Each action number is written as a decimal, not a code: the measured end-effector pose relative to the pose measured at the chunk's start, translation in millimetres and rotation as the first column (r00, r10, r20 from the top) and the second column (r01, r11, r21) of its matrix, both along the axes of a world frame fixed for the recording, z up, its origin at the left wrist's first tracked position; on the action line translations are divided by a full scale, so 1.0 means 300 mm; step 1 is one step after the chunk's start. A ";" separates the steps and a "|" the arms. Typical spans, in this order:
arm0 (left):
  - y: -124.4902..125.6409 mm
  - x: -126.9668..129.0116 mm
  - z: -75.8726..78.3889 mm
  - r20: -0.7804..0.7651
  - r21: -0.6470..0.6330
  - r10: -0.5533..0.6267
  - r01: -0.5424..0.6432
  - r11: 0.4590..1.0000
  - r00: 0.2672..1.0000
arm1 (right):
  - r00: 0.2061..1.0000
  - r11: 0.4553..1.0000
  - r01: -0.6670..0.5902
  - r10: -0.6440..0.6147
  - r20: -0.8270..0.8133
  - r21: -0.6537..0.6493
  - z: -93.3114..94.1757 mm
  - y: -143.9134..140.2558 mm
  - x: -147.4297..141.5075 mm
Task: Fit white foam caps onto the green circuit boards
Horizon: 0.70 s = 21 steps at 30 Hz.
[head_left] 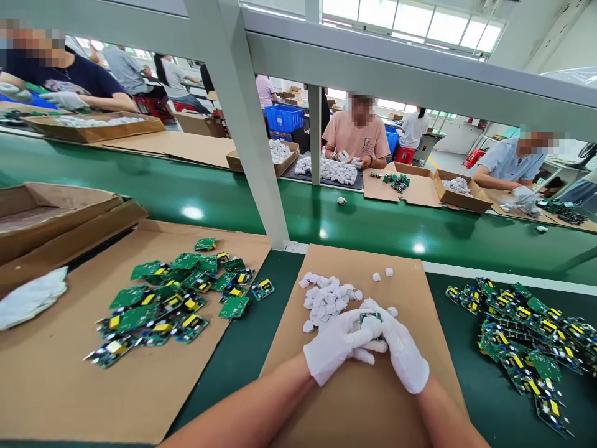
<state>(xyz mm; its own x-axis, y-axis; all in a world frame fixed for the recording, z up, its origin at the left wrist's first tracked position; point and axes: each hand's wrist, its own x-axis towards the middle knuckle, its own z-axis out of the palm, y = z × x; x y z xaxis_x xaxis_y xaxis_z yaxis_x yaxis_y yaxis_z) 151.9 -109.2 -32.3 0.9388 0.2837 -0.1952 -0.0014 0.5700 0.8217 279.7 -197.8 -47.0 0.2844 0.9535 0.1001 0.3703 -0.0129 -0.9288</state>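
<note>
Both my hands wear white gloves and meet over a cardboard sheet (410, 292) in front of me. My left hand (338, 345) and my right hand (403, 348) together grip a small green circuit board (368, 319) with a white piece pressed against it. Just beyond my fingers lies a heap of small white plastic parts (326, 298). A few loose white parts (380, 274) lie farther back on the sheet.
Piles of green circuit boards lie at left (172, 295) on cardboard and at right (527, 339) on the green mat. A white cloth (28, 298) and open cartons (56, 218) sit far left. A grey post (261, 155) rises ahead. Other people work across the green conveyor (373, 224).
</note>
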 end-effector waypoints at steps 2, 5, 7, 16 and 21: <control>0.002 -0.003 0.005 0.029 -0.068 -0.002 0.004 0.998 1.000 | 0.999 1.000 -0.017 0.017 0.037 -0.019 -0.009 -0.003 0.002; 0.002 -0.003 0.000 0.071 -0.166 0.017 -0.005 0.986 0.997 | 0.995 0.998 0.012 -0.007 0.101 -0.055 -0.014 -0.005 0.002; 0.000 -0.001 -0.006 0.052 -0.182 0.051 -0.040 0.982 0.997 | 0.995 0.997 0.010 -0.002 0.100 -0.079 -0.009 -0.006 0.003; -0.023 -0.004 0.009 0.018 0.112 0.050 -0.052 0.992 0.999 | 0.995 0.990 0.038 -0.049 -0.083 -0.139 0.014 -0.003 0.001; -0.015 -0.005 -0.001 0.007 0.092 0.040 -0.041 0.995 0.999 | 0.995 0.995 0.031 -0.039 -0.093 -0.090 0.012 -0.003 0.009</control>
<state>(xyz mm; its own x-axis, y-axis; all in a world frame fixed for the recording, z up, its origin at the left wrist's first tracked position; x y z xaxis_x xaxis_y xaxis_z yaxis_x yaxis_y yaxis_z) 150.4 -113.7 -32.7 0.9270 0.3383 -0.1622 -0.0271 0.4916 0.8704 282.3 -198.9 -43.5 0.3218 0.9467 -0.0135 0.2786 -0.1083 -0.9543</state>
